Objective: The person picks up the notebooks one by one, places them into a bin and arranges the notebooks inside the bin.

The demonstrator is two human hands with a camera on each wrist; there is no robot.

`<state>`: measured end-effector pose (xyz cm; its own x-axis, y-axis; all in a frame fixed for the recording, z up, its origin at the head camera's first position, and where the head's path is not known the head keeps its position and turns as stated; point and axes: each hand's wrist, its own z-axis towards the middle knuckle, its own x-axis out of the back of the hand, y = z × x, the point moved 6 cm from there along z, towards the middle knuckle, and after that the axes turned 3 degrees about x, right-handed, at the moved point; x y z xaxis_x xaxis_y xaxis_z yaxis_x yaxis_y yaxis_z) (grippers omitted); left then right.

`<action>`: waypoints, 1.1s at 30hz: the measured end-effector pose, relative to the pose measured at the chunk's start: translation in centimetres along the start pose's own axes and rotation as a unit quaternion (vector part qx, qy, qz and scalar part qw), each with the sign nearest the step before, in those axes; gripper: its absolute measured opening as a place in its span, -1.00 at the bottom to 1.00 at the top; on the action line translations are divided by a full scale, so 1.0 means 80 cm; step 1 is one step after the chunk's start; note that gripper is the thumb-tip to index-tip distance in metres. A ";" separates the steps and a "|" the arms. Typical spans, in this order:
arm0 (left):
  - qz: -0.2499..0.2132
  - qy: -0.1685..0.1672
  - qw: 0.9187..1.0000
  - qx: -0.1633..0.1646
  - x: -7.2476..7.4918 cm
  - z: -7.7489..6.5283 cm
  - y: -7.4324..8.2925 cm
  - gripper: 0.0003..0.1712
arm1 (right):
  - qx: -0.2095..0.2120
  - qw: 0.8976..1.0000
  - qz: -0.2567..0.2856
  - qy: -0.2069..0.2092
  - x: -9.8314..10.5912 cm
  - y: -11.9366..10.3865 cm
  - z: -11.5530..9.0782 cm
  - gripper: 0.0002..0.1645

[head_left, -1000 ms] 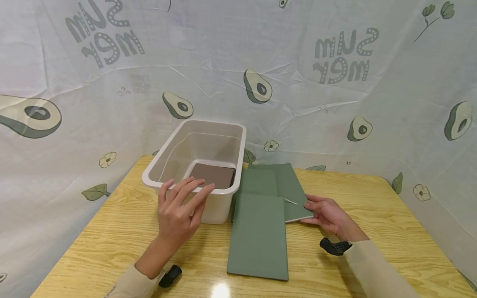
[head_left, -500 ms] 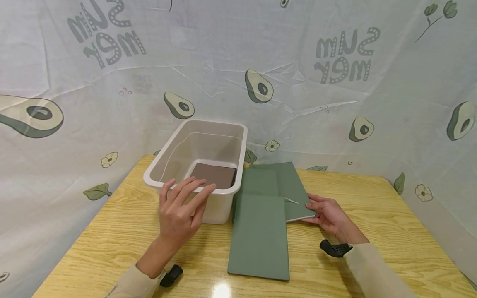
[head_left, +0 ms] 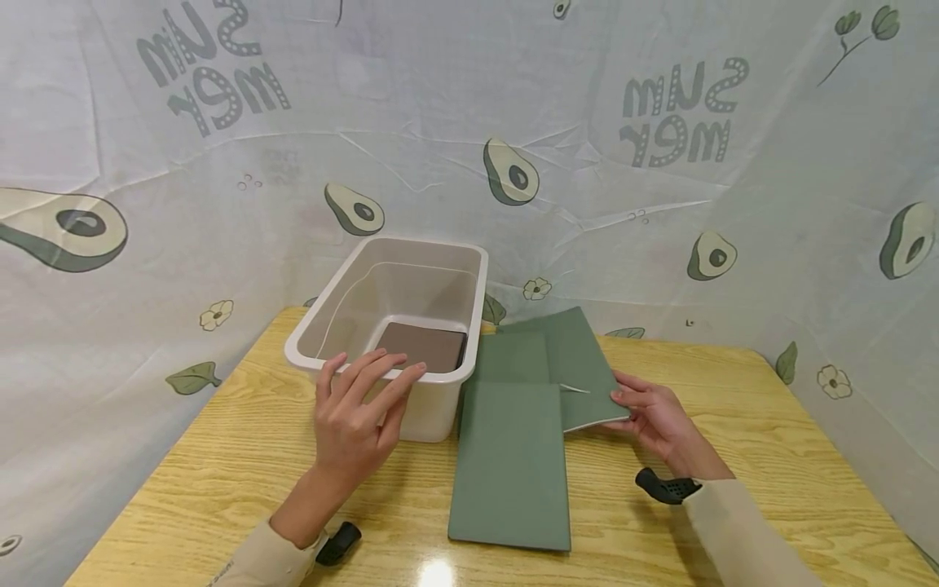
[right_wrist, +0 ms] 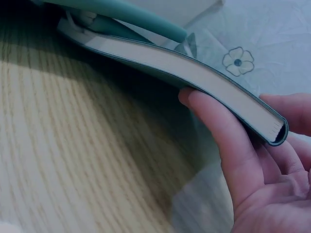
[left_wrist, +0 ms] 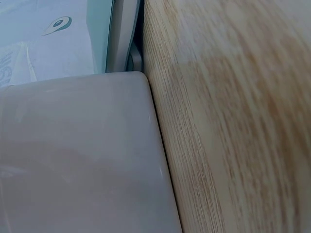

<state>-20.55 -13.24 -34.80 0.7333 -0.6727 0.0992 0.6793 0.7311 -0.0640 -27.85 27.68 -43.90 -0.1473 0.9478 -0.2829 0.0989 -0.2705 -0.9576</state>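
My right hand grips the right corner of a green notebook, fingers and thumb on its two sides. The right wrist view shows this notebook's page edge raised off the table at the hand's end. Two other green notebooks lie to its left: a front one and a middle one, overlapping. A pale ribbon shows beside them. My left hand rests its fingertips at the near rim of a beige plastic bin. A brown notebook lies inside the bin.
The bin's outer wall fills much of the left wrist view. The wood-grain table lies underneath everything. Behind it hangs a pale curtain printed with avocados. Part of a yellowish thing shows between bin and notebooks.
The right hand has lifted the green notebook's right side a little and shifted it slightly right, tilting it. The left hand, bin and other notebooks stay in place.
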 end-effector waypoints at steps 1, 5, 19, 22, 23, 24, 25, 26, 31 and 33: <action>0.000 0.000 1.000 0.000 0.000 0.000 0.000 -0.74 | 0.004 1.000 -0.002 0.003 0.002 -0.002 -0.001 -0.11; -0.001 0.001 1.000 0.002 0.001 0.000 -0.001 -0.74 | 0.011 1.000 -0.009 0.013 0.009 -0.013 -0.004 -0.12; -0.006 -0.001 1.000 0.002 0.001 -0.003 -0.003 -0.73 | 0.050 0.999 -0.007 -0.015 0.035 -0.062 -0.029 -0.45; -0.007 -0.003 1.000 0.003 0.002 -0.003 -0.003 -0.73 | 0.056 0.998 -0.002 -0.019 0.041 -0.072 -0.034 -0.43; -0.007 -0.003 1.000 0.004 0.002 -0.003 -0.003 -0.73 | 0.058 0.998 0.000 -0.019 0.043 -0.075 -0.036 -0.42; -0.007 -0.004 1.000 0.004 0.002 -0.003 -0.003 -0.73 | 0.060 0.998 0.002 -0.019 0.044 -0.078 -0.038 -0.41; -0.007 -0.004 1.000 0.005 0.003 -0.003 -0.004 -0.73 | 0.063 0.998 0.004 -0.021 0.045 -0.080 -0.040 -0.41; -0.007 -0.005 1.000 0.005 0.003 -0.004 -0.004 -0.73 | 0.065 0.998 0.008 -0.023 0.045 -0.083 -0.042 -0.40; -0.006 -0.006 1.000 0.005 0.004 -0.004 -0.004 -0.72 | 0.075 0.996 0.029 -0.024 0.042 -0.092 -0.048 -0.41; -0.006 -0.005 1.000 0.004 0.004 -0.004 -0.004 -0.72 | 0.080 0.996 0.040 -0.021 0.040 -0.094 -0.049 -0.42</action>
<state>-20.51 -13.76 -35.09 0.7246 -0.6804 0.1094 0.6878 0.7238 -0.0546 -25.21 33.39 -37.40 -0.1858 0.9155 -0.3569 -0.0456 -0.3709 -0.9276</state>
